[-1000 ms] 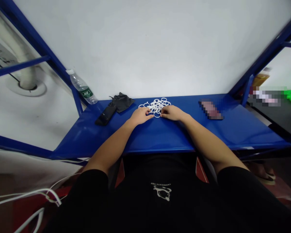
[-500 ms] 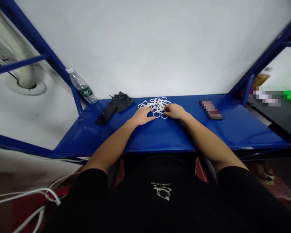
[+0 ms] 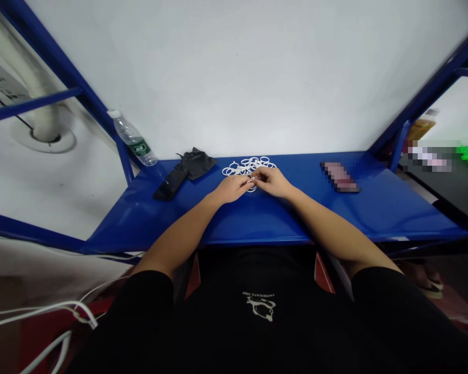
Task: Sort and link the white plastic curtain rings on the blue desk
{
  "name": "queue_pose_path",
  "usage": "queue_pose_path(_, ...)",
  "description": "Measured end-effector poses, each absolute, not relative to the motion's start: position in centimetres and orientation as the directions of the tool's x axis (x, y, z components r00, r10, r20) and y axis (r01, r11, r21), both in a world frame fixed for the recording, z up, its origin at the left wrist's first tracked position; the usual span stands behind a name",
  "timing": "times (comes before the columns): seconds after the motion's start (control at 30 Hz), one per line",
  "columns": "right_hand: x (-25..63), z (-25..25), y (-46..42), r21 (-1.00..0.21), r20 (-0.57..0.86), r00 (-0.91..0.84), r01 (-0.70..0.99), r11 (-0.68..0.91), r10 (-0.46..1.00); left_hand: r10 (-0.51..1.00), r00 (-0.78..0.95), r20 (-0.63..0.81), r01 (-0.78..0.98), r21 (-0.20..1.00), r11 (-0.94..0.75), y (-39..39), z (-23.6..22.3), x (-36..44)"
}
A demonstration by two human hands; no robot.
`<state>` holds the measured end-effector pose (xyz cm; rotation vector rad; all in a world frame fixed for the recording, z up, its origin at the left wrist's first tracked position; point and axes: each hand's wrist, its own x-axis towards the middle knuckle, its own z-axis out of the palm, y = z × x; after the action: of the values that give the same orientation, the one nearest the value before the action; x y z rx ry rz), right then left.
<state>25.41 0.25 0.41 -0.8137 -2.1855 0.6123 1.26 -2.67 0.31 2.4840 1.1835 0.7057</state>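
A pile of thin white rings (image 3: 245,167) lies near the back edge of the blue shelf (image 3: 253,223). My left hand (image 3: 234,188) is at the near left side of the pile, its thumb and fingers pinched on a small white ring (image 3: 252,179). From the right, my right hand (image 3: 273,182) meets it with thumb and index finger closed on the same white piece. The fingers hide most of this ring. Another ring shows just below the fingertips, partly covered by the hands.
Left of the pile are a crumpled black plastic bag (image 3: 197,162) and a black phone (image 3: 171,183). A clear bottle with a green label (image 3: 134,141) leans against the blue frame. To the right lies a blurred-out pinkish phone-shaped object (image 3: 340,176). White cables (image 3: 62,306) hang at lower left.
My hands have come together in front of the pile. The right hand has moved left, and the left hand has gone from open to pinching a white ring with it.
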Motion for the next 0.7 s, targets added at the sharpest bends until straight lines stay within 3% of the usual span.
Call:
queue_pose_path(0.47, 25.98, 1.09, 0.13, -0.616, 0.408, -0.644, 0.329, 0.715, 0.648, 0.788, 0.515, 0.337, 0.652, 0.443, -0.616, -2.90, 0.52, 1.27)
queue_pose_path(0.7, 25.52, 1.04, 0.14, -0.604, 0.425, -0.600, 0.370, 0.706, 0.678, 0.766, 0.552, 0.328, 0.653, 0.401, -0.642, -2.84, 0.09, 1.56)
